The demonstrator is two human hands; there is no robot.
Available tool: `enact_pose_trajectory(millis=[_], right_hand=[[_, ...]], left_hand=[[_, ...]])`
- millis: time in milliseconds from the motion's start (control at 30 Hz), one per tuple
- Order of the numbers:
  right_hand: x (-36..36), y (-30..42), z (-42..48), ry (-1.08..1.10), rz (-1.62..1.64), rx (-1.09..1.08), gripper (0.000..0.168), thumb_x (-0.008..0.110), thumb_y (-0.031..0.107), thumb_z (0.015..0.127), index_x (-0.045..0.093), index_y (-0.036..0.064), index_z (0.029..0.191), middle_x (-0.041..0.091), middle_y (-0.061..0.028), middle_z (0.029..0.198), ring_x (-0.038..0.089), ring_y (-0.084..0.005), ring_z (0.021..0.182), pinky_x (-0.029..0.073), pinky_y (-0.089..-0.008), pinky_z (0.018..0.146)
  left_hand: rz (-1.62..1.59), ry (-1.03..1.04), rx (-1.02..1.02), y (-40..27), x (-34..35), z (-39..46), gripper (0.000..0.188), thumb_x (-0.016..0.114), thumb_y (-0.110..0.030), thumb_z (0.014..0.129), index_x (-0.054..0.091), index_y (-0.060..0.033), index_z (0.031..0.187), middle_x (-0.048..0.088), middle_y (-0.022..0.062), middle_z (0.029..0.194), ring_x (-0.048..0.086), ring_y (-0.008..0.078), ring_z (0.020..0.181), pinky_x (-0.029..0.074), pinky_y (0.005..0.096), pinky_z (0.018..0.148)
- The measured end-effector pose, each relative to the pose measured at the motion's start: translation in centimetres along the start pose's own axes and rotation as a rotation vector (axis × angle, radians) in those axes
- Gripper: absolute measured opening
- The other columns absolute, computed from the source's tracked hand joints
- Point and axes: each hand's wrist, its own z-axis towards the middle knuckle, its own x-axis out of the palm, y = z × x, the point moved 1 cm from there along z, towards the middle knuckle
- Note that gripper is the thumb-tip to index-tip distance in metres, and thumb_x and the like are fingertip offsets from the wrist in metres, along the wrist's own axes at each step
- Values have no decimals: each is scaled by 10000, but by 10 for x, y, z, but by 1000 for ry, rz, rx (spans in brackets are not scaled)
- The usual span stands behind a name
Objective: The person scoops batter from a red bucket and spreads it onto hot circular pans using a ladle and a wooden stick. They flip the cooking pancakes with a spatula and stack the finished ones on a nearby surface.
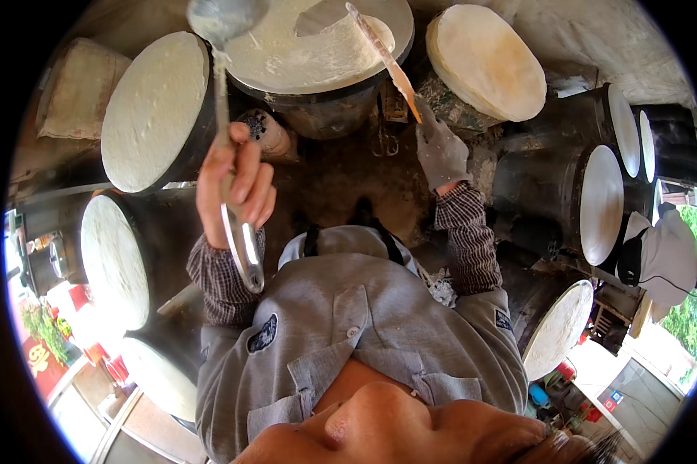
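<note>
My left hand [235,188] is closed round the handle of a metal ladle [223,23], whose batter-coated bowl is raised at the near left rim of a large round griddle [319,52]. A pale layer of batter covers much of that griddle, with a bare grey patch near its top. In a grey glove, my right hand [443,151] grips a long, thin wooden spreader or spatula [386,61], smeared with batter. Its tip reaches over the griddle's right part, by a curled or folded edge of the pale layer.
A stack of round flatbreads [487,62] lies at the upper right. More round griddles with pale sheets [157,113] stand on the left, others [601,205] on the right. A perforated briquette [267,133] sits below the front griddle. Another person [664,255] is at the far right.
</note>
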Motion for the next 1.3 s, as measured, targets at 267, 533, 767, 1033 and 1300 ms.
enact_pose_trajectory(millis=[267, 533, 767, 1033, 1300], right_hand=[[-6, -29, 10, 129, -66, 107, 590, 546, 262, 957, 305, 386, 1480, 667, -169, 817, 668, -351, 669, 545, -464, 565], [-5, -46, 24, 244, 24, 58, 558, 527, 268, 966, 317, 342, 1478, 657, -157, 783, 671, -362, 663, 540, -473, 539], [-4, -58, 24, 163, 111, -95, 557, 525, 242, 956, 332, 331, 1472, 668, -189, 818, 665, -400, 738, 540, -497, 638], [-13, -72, 42, 176, 253, -98, 531, 546, 295, 954, 377, 339, 1455, 692, -152, 828, 681, -324, 675, 550, -473, 599], [2, -116, 42, -14, -29, -119, 573, 557, 329, 951, 339, 366, 1480, 622, -112, 687, 638, -285, 512, 541, -418, 462]], left_hand=[[34, -238, -51, 28, -10, 17, 352, 325, -183, 1049, 444, 51, 1283, 394, 8, 639, 381, 103, 427, 365, 248, 370], [38, -129, 31, 35, -2, 30, 382, 279, -185, 1062, 395, 60, 1331, 432, 22, 635, 444, 144, 418, 422, 264, 364], [-133, 140, 77, 43, 21, 28, 410, 264, -179, 1062, 336, 72, 1377, 449, 39, 628, 472, 164, 417, 465, 274, 387], [-98, -132, 7, 67, 7, 32, 374, 278, -183, 1063, 410, 56, 1319, 443, 28, 628, 439, 149, 409, 443, 271, 376], [-151, -163, -31, 78, 4, 35, 332, 285, -184, 1061, 411, 32, 1280, 441, 20, 624, 435, 143, 405, 427, 267, 365]])
